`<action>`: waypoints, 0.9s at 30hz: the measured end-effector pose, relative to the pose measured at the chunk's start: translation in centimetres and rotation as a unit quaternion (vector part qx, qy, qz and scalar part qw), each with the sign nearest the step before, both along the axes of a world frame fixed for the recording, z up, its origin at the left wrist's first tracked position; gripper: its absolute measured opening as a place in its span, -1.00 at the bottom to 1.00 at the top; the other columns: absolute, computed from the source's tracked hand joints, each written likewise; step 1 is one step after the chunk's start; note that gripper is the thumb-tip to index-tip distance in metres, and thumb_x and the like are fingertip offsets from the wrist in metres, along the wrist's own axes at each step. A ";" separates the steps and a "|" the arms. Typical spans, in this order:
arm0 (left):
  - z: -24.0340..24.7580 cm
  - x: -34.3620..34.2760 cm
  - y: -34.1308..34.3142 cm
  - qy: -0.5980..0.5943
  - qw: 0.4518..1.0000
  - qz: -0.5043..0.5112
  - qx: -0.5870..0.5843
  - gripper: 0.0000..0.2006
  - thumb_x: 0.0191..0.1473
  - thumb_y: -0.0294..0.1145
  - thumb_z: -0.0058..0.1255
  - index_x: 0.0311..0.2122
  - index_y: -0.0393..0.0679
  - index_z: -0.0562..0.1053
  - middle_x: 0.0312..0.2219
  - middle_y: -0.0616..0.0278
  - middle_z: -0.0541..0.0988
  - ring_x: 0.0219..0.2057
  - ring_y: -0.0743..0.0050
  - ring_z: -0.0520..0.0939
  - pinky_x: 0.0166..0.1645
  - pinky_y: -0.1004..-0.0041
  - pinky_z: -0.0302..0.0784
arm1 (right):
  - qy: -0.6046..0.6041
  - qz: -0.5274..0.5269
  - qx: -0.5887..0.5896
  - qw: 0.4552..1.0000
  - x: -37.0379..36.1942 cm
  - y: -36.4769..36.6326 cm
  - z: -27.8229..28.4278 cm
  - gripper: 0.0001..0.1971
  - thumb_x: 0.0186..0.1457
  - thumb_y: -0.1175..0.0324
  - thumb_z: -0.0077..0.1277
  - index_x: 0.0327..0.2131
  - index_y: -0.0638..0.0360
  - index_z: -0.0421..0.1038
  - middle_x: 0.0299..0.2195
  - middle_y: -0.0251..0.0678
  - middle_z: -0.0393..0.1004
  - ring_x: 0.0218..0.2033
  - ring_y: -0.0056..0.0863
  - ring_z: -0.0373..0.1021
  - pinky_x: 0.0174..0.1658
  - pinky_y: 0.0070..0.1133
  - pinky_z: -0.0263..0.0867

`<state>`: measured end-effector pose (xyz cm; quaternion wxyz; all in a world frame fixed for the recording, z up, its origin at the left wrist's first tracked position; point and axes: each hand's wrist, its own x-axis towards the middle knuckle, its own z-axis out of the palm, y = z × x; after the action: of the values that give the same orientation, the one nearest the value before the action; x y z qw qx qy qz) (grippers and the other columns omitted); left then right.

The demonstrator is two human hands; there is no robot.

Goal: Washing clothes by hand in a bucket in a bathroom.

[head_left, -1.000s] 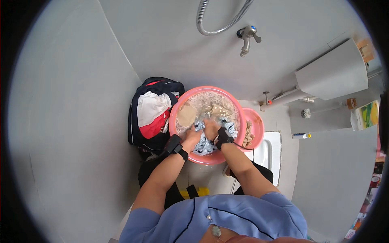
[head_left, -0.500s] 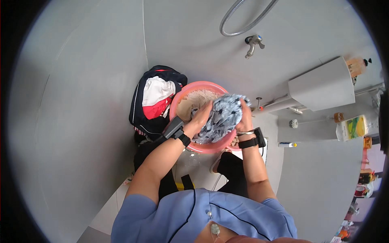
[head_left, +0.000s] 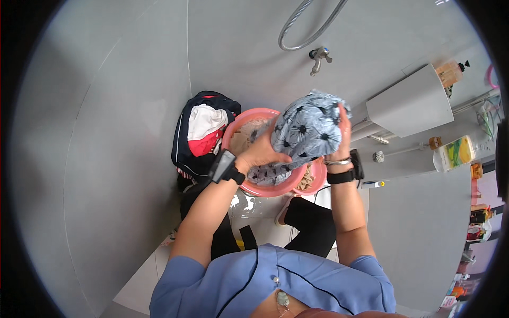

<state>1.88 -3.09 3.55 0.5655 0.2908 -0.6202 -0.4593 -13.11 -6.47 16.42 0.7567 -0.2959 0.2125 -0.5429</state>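
Note:
A wet-looking grey-blue cloth (head_left: 305,130) with black flower-like prints is bunched up between my two hands. My left hand (head_left: 261,151) presses on its left side, thumb pointing right. On the other side, my right hand (head_left: 343,135) grips the cloth with its fingers up along the edge. The bundle is raised over the right side of a large pink basin (head_left: 251,113), and a part of the same patterned fabric still hangs down into it. Foamy water and a beige piece of cloth show in the basin's left half.
Left of the basin stands a dark bag (head_left: 183,130) filled with white and red clothes. A smaller pink basin (head_left: 319,185) with beige cloth sits at the right. A tap (head_left: 319,61) and shower hose (head_left: 283,34) are on the wall, near a white cistern (head_left: 411,103).
Both hands have lifted the patterned cloth higher and moved it up and to the right. More of the smaller basin and the wet floor now shows.

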 end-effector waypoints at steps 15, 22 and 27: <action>-7.7 -2.8 -0.4 0.466 0.762 -0.043 0.448 -0.62 0.03 -0.12 -0.33 -0.21 -0.18 0.39 -0.28 0.19 0.47 -0.29 0.35 0.49 -0.17 0.35 0.39 | 0.696 -0.153 -0.350 0.608 1.7 8.0 -13.8 -0.59 -0.32 0.41 0.09 -0.24 0.01 0.38 -0.13 -0.10 0.15 -0.05 -0.13 0.11 -0.03 -0.38 0.12; -13.7 -2.0 -0.4 0.256 0.793 0.037 0.551 -0.69 -0.08 -0.19 -0.14 -0.29 -0.19 0.39 -0.36 0.21 0.48 -0.34 0.38 0.50 -0.25 0.39 0.42 | 0.713 -0.165 -0.294 0.615 1.2 0.8 -20.5 -0.72 -0.25 0.40 0.06 -0.33 0.05 0.35 -0.30 -0.19 0.27 -0.27 -0.17 0.26 -0.29 -0.36 0.25; -12.2 -2.2 0.1 -0.216 0.916 0.113 0.319 -0.34 -0.32 -0.26 0.05 0.00 -0.16 0.20 -0.18 -0.12 0.35 -0.11 0.04 0.37 -0.09 0.30 0.32 | 0.798 -0.106 -0.207 0.556 -3.4 -1.6 -22.8 -0.54 -0.29 0.25 0.09 -0.18 0.02 0.32 -0.11 -0.08 0.19 -0.13 -0.05 0.20 -0.23 -0.27 0.26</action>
<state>-0.35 -3.03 -8.64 0.3432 0.6157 -0.5108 -0.4921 -16.50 -8.11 -6.40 0.1322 -0.7314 0.6414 -0.1902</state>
